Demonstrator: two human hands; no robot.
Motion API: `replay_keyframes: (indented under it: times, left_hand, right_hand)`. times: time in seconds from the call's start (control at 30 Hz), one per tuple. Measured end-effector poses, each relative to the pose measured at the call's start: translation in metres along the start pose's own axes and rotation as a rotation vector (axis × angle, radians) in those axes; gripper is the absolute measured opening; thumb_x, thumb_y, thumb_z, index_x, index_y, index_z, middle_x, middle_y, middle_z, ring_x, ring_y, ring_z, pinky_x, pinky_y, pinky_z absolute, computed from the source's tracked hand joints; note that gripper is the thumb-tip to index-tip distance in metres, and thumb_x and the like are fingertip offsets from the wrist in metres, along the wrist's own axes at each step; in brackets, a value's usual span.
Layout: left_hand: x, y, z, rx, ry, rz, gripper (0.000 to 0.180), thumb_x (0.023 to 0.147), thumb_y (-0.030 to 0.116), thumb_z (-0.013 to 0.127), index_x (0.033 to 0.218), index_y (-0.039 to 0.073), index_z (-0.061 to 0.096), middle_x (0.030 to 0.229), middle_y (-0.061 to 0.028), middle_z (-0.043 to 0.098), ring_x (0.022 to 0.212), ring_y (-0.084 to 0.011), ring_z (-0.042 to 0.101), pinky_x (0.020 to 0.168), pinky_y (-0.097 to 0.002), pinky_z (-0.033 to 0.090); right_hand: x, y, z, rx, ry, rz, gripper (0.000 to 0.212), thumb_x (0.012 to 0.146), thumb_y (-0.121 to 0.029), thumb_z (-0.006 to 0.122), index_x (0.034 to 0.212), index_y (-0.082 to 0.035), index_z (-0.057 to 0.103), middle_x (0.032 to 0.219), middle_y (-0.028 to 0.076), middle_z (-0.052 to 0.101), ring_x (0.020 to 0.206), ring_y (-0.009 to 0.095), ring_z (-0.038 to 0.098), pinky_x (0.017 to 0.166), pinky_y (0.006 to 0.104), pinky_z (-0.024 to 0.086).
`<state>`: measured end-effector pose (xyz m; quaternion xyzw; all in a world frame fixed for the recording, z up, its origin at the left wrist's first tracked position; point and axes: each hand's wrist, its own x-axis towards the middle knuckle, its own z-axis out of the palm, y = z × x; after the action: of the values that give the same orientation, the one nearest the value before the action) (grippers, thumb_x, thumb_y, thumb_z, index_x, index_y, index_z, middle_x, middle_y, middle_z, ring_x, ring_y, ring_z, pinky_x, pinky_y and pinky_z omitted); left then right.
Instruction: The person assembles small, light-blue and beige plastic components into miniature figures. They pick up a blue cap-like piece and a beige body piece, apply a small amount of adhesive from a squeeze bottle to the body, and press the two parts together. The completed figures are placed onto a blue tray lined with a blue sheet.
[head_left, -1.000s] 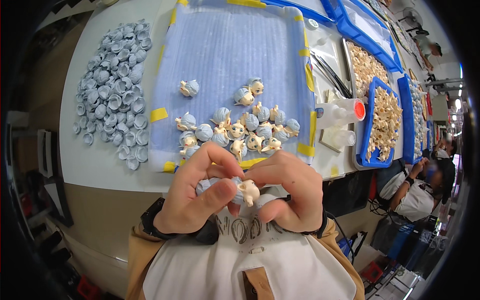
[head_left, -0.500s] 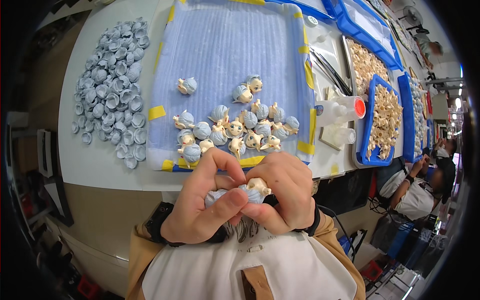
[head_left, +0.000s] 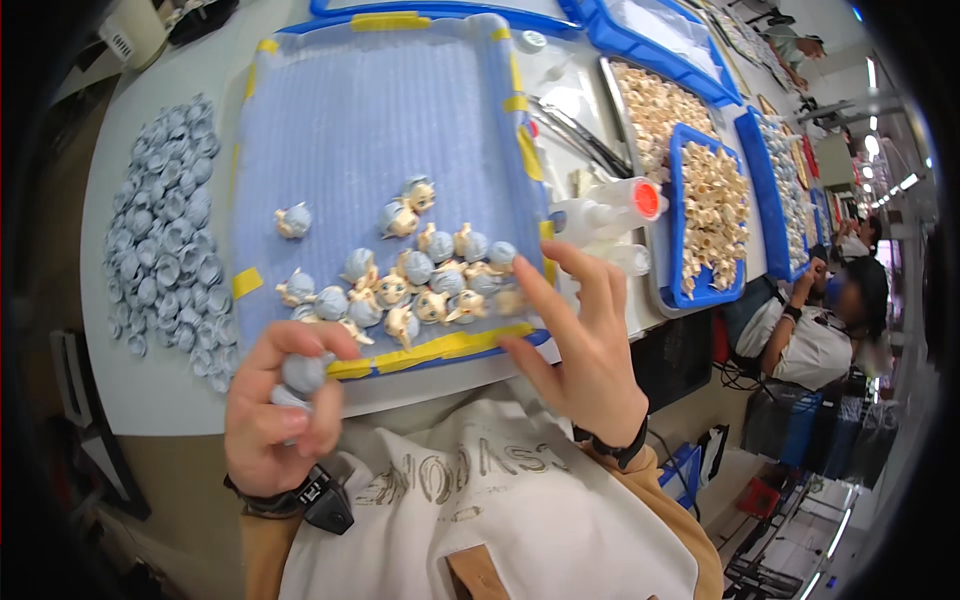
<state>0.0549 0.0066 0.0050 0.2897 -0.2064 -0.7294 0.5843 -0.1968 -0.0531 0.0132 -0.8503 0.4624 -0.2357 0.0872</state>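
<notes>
My left hand (head_left: 275,420) is closed round small grey-blue hair shells (head_left: 303,373), off the front left corner of the padded tray (head_left: 370,130). Their exact number is partly hidden by my fingers. Over the tray's front right corner is my right hand (head_left: 590,350), fingers spread and holding nothing. A blurred small doll head (head_left: 510,300) lies on the tray just beside those fingertips. Several more doll heads with grey-blue hair (head_left: 392,290) cluster along the near part of the tray, some with painted eyes facing up.
Left of the tray spreads a heap of loose hair shells (head_left: 165,235). To the right stand bottles, one with a red cap (head_left: 647,199), black tweezers (head_left: 590,140) and a blue tray of cream-coloured parts (head_left: 712,210). A co-worker (head_left: 800,335) sits farther right.
My hands have parted: the right went forward to the tray and opened, with a cream-and-blue head no longer in it. The left moved left, still holding hair shells. The view has shifted.
</notes>
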Motion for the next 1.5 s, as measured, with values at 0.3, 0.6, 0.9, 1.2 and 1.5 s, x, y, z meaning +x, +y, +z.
replay_keyframes:
  times: [0.3,0.6,0.9,1.2,1.5]
  left_hand:
    - [-0.005,-0.004,-0.006,0.063,-0.134,0.079,0.036,0.089,0.012,0.043,0.118,-0.006,0.03,0.088,-0.0287,0.056,0.031,-0.0053,0.033,0.03,-0.0182,0.024]
    - [0.002,-0.012,-0.003,0.009,-0.032,-0.02,0.036,0.084,0.01,0.044,0.115,-0.006,0.036,0.096,-0.0277,0.054,0.033,-0.0069,0.035,0.031,-0.0198,0.028]
    - [-0.002,-0.015,-0.008,0.228,-0.151,0.016,0.038,0.094,0.036,0.043,0.095,-0.002,0.045,0.057,-0.0112,0.048,0.035,-0.0067,0.034,0.033,-0.0206,0.025]
    - [-0.001,-0.017,-0.006,0.126,-0.116,0.033,0.04,0.094,0.041,0.042,0.085,0.002,0.043,0.059,-0.0032,0.039,0.042,-0.0065,0.031,0.036,-0.0209,0.023]
    - [-0.007,-0.008,-0.023,0.159,-0.23,0.043,0.033,0.096,0.04,0.035,0.087,0.008,0.037,0.059,-0.002,0.034,0.044,-0.0098,0.028,0.039,-0.0231,0.023]
  right_hand:
    - [-0.043,0.119,-0.076,-0.137,0.495,0.719,0.027,0.077,-0.006,0.063,0.104,-0.003,0.062,0.092,0.011,0.061,0.077,0.022,0.058,0.067,0.0307,0.045]
    - [-0.072,0.179,-0.062,-0.168,0.198,0.631,0.031,0.073,-0.002,0.066,0.104,0.0,0.059,0.09,0.014,0.061,0.074,0.025,0.061,0.068,0.0334,0.048]
    - [-0.071,0.164,-0.06,-0.243,0.245,0.651,0.03,0.074,0.001,0.064,0.103,-0.004,0.061,0.087,0.008,0.06,0.069,0.016,0.058,0.064,0.0273,0.047]
    - [-0.021,0.055,-0.039,-0.132,0.314,0.287,0.031,0.064,-0.013,0.076,0.091,-0.004,0.063,0.085,0.01,0.055,0.079,0.025,0.054,0.068,0.0338,0.043]
    - [0.015,0.039,0.001,-0.233,0.261,0.314,0.039,0.06,-0.032,0.078,0.084,-0.006,0.062,0.076,0.005,0.051,0.074,0.023,0.049,0.063,0.0348,0.033]
